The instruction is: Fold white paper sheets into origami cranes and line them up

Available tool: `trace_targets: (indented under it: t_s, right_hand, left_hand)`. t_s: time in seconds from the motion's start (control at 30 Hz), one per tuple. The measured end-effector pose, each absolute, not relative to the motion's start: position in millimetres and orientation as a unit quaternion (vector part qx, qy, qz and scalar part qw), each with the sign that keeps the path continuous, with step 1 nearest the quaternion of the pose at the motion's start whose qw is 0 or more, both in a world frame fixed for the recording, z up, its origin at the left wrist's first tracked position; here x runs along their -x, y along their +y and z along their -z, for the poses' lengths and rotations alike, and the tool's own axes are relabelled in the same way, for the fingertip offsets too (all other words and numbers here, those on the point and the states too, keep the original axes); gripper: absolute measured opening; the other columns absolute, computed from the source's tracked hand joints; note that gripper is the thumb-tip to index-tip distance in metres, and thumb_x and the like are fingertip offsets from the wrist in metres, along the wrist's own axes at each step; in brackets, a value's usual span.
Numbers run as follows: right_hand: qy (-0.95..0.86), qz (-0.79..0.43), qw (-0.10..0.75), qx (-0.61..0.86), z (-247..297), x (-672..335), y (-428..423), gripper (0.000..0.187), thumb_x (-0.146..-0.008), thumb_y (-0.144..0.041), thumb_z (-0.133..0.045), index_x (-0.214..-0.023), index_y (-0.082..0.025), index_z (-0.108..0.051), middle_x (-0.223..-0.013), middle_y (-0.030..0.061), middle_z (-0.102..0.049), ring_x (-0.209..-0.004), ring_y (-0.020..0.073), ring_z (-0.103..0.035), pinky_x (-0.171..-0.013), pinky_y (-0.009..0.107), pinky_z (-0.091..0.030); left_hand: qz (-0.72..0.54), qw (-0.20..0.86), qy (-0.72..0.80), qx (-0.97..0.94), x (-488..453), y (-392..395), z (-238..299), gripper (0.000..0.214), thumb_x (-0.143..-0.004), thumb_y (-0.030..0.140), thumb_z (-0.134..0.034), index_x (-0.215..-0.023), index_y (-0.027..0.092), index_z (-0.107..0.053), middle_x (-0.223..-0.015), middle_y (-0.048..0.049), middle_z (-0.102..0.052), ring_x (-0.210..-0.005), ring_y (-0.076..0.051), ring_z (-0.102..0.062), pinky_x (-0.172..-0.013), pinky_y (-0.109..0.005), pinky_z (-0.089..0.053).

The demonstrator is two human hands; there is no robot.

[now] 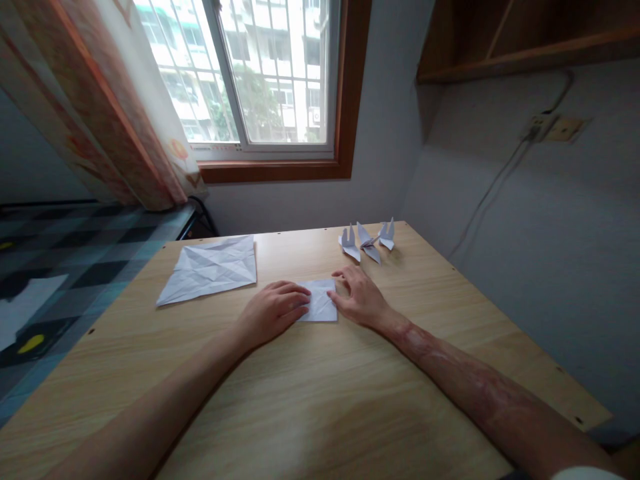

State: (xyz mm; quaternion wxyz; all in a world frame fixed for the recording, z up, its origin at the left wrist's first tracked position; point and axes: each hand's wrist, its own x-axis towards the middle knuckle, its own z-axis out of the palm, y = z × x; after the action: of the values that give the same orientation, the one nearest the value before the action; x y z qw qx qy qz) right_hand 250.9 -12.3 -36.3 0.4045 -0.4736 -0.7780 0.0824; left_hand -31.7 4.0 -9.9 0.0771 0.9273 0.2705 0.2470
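A small folded square of white paper [323,307] lies flat on the wooden table between both hands. The fingers of my left hand [275,307] rest stretched over the paper's left side, covering that edge. From the right, my right hand [361,297] touches the paper's right edge with its thumb; its other fingers are apart from the thumb and bent towards the table. Just beyond this hand stand three folded white paper figures: one on the left [350,243], a crane-like one in the middle [369,245] and one on the right [387,235].
A larger creased sheet of white paper [213,269] lies at the table's [280,413] back left. Left of the table is a checkered cloth [75,247] with another white sheet [30,307] on it. A barred window [280,87] and a patterned curtain [100,100] are behind.
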Motion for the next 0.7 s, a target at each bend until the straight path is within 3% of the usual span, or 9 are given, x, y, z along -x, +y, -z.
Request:
trace_targets:
  t_s: [0.17, 0.4, 0.5, 0.7]
  right_hand:
    - [-0.796, -0.092, 0.381, 0.461, 41, -253, -7, 0.031, -0.09, -0.028, -0.086, -0.116, -0.021, -0.07, -0.123, 0.0113, -0.073, -0.119, 0.0306, -0.066, -0.109, 0.046, -0.053]
    - [-0.809, -0.09, 0.392, 0.427, 34, -252, -13, 0.016, -0.091, -0.019, -0.083, -0.097, -0.023, -0.068, -0.11, 0.0073, -0.075, -0.108, 0.028, -0.067, -0.1, 0.044, -0.055]
    - [-0.841, -0.08, 0.371, 0.387, 32, -251, -16, 0.015, -0.095, -0.018, -0.078, -0.108, -0.024, -0.071, -0.12, 0.0086, -0.076, -0.114, 0.0283, -0.068, -0.105, 0.045, -0.055]
    - [-0.886, -0.053, 0.313, 0.338, 31, -248, -19, 0.04, -0.104, -0.018, -0.066, -0.143, -0.023, -0.068, -0.153, 0.0118, -0.07, -0.141, 0.0295, -0.064, -0.123, 0.049, -0.05]
  left_hand:
    - [-0.244, 0.113, 0.263, -0.926, 34, 7, 10, 0.025, -0.114, 0.033, -0.056, -0.113, 0.026, -0.08, -0.12, -0.0054, -0.084, -0.109, -0.022, -0.078, -0.101, -0.039, -0.061]
    - [-0.235, 0.154, 0.244, -0.928, 33, 5, 10, 0.028, -0.113, 0.026, -0.05, -0.121, 0.026, -0.077, -0.134, -0.0077, -0.081, -0.127, -0.022, -0.075, -0.131, -0.048, -0.045]
    - [-0.229, 0.117, 0.261, -0.93, 32, 4, 10, 0.026, -0.113, 0.029, -0.05, -0.12, 0.026, -0.076, -0.136, -0.0073, -0.079, -0.129, -0.024, -0.073, -0.127, -0.048, -0.048]
    - [-0.239, 0.049, 0.37, -0.896, 34, 9, 14, 0.025, -0.111, 0.039, -0.055, -0.122, 0.023, -0.072, -0.135, -0.0107, -0.077, -0.123, -0.03, -0.073, -0.11, -0.05, -0.058]
